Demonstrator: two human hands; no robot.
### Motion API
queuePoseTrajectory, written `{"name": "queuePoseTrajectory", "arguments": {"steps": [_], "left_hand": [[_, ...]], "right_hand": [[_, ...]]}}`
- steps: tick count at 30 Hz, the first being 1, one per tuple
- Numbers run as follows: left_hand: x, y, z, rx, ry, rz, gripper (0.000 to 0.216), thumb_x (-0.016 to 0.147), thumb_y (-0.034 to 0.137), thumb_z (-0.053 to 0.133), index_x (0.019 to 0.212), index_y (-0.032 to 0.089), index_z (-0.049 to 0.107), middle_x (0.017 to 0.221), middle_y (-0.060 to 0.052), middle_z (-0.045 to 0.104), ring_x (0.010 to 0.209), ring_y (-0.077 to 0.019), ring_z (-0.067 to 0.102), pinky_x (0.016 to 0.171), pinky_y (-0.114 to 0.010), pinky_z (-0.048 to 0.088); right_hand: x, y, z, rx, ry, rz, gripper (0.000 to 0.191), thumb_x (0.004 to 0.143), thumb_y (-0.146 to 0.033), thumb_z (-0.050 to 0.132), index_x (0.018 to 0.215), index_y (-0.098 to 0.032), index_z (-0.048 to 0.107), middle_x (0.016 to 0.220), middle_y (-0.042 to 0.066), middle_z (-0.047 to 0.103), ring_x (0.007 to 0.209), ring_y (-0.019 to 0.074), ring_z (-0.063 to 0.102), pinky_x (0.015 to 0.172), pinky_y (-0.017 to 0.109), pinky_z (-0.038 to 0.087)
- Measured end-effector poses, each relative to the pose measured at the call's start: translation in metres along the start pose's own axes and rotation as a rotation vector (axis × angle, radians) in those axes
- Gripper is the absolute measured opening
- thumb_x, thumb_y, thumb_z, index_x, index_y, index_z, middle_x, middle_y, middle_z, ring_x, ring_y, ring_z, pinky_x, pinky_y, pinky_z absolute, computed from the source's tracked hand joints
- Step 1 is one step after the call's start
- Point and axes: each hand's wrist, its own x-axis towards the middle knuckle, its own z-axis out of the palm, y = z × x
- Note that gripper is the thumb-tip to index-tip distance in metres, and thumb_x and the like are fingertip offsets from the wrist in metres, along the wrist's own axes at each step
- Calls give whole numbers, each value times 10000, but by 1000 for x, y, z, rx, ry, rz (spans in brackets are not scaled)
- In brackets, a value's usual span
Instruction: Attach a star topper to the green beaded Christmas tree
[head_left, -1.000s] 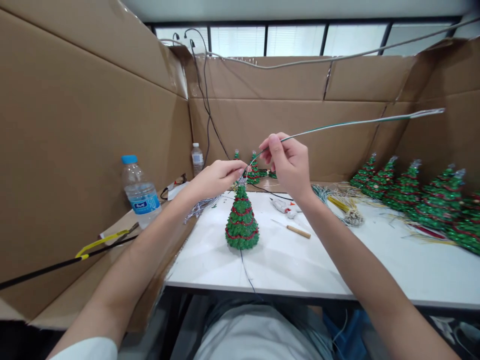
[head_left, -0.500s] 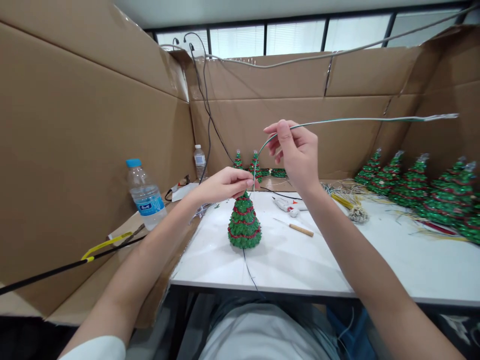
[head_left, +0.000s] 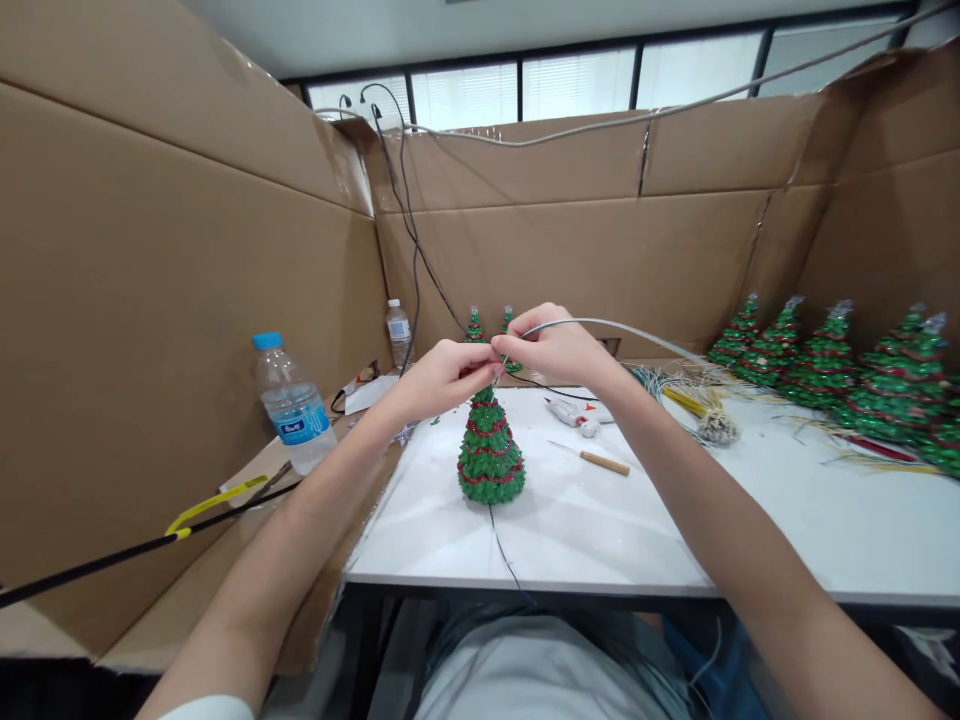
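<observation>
Head view shows the right hand (head_left: pixel 551 352) grasping a pale cord (head_left: pixel 626 327) that arcs off to the right; the left hand's (head_left: pixel 442 378) grip pinches its lower end. Directly below, a beaded Christmas tree (head_left: pixel 491 462) stands upright on the white worktop (head_left: pixel 420 545). A wooden-handled awl (head_left: pixel 604 463) lies right of it, near a glue gun (head_left: pixel 568 411).

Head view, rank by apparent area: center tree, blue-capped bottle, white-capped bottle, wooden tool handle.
1. Center tree and blue-capped bottle: too close to rank; treetop partly hidden.
2. White-capped bottle.
3. Wooden tool handle.
</observation>
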Motion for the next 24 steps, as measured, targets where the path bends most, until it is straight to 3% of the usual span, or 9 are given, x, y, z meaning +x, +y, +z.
{"name": "queuePoseTrajectory", "arguments": {"steps": [3,9,16,24], "left_hand": [[-1,0,-1,21,14,-22,257,902,320,462,729,147,540,582,55,351,548,-70,302,505,-205,254],[0,-6,-2,169,1,-84,356,879,356,502,593,155,440,550,52,298,540,-74,262,495,-224,212],[0,-6,-1,204,5,-94,323,887,358,491,686,141,621,550,39,390,539,-81,306,507,-229,225],[-2,0,-6,210,38,-132,243,844,344,551,763,151,676,524,47,420,507,-78,349,500,-213,246]], "right_hand": [[0,2,-1,54,-83,56,271,764,-335,551,552,-166,556,475,-34,445,466,73,378,479,245,269],[2,7,-4,113,-6,13,312,770,-350,553,523,-161,536,468,-28,468,451,64,386,475,232,292],[0,5,-1,66,-149,56,238,719,-283,553,529,-144,587,452,-5,519,437,69,420,464,224,291],[0,8,-5,47,-120,42,192,682,-242,549,540,-138,625,439,-15,522,431,71,417,466,225,304]]}}
